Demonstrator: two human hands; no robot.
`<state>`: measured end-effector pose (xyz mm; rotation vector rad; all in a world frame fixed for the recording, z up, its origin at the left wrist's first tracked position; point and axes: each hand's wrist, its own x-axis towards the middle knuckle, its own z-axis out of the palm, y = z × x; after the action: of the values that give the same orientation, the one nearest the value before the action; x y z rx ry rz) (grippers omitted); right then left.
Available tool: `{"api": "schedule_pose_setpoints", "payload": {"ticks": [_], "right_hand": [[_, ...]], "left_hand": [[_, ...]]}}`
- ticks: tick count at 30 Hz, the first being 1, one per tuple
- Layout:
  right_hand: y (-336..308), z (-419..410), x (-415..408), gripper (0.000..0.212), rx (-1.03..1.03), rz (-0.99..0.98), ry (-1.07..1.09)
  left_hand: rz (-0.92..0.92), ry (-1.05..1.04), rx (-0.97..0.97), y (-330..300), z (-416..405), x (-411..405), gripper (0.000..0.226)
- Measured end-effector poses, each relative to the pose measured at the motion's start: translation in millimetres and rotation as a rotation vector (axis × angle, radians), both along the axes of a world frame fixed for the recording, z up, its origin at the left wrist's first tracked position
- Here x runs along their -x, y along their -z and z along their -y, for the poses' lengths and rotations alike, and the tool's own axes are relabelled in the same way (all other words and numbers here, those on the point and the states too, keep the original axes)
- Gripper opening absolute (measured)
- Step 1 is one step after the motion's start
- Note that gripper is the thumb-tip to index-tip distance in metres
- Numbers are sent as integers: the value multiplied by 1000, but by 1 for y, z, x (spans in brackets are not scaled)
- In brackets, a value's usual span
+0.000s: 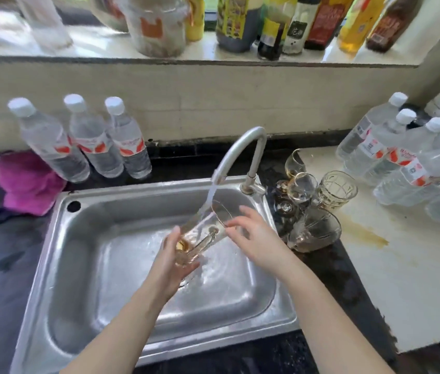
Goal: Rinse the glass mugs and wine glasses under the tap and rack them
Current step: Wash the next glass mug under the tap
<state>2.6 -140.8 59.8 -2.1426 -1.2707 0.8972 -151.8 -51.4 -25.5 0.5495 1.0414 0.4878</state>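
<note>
- The glass (202, 233) was held tilted over the sink (84, 265), its mouth under the tap (243, 147) stream.
- The left hand (173, 265) was curled round its base; the right hand (253, 236) was spread, fingertips at the rim.
- The base grip was to be kept firm, since wet glass was judged slippery.
</note>
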Motion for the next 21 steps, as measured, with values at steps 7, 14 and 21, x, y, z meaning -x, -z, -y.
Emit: {"api": "schedule_pose_setpoints", "payload": {"ticks": [7,14,21], "right_hand": [[-10,-78,32,36,35,-466,260],[2,-64,-4,20,45,-212,-241],[0,-61,17,27,-37,-321,-9]], "left_hand": [[-278,-103,-545,-17,-25,0,19],[-30,136,236,-18,-52,9,41],[-152,-22,-43,-21,-49,-11,31]]}}
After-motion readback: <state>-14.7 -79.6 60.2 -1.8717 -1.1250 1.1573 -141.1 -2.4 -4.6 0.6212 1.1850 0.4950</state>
